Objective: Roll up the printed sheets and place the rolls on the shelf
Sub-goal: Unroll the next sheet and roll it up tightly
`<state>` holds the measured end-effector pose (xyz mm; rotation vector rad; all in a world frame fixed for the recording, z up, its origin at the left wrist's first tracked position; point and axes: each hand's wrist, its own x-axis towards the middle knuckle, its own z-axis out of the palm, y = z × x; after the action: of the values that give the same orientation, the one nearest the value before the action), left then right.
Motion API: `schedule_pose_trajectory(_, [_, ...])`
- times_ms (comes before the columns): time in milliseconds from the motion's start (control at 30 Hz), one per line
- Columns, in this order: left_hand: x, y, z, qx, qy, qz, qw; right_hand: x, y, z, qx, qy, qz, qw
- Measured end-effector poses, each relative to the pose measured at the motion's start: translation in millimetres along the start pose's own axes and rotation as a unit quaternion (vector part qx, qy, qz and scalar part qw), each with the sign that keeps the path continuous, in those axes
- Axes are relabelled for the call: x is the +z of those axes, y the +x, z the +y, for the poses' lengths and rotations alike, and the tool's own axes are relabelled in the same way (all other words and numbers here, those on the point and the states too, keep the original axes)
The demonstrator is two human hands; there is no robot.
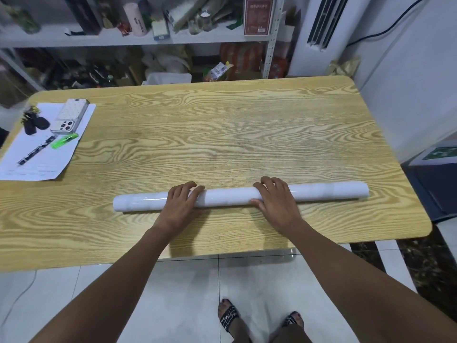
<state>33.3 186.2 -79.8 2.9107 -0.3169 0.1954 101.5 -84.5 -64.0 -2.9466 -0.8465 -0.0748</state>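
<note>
The table (222, 134) has a yellow wood-grain pattern. The roll (227, 195) near its front edge is plain white. At its back left corner lie a white paper (44, 167), a bright green lighter (64, 141) and a white dotted phone (70, 115).

Roll: our hands cover two stretches of the roll (227, 195), and we cannot make out any print on it.
Fingertips: on our left hand (181, 201) and right hand (274, 196) they curl over the roll's far side, out of sight.
Paper form (49, 159): cut by the left edge, its writing too small to read.
Counter (222, 134): the near-left corner runs off the left edge.
Shelf (123, 38): the upper goods are cropped at the top edge, and the lower tier is dim and blurred.
Red box (258, 16): the lettering is illegible.
</note>
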Motion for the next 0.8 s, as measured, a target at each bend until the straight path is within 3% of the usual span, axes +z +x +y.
schedule_pose_trajectory(433, [-1,12,-15,0.012,0.002,0.006,1.0,-2,13,1,0.009,0.024,-0.035,0.999])
schedule_pose_trajectory(633, [-3,21,-33,0.007,-0.048,-0.073,0.996,-1,26,11,-0.037,0.013,-0.069,0.997])
schedule_pose_trajectory(800, [-7,29,-42,0.019,-0.029,-0.073,0.997,-1,38,15,-0.047,0.017,-0.065,0.997])
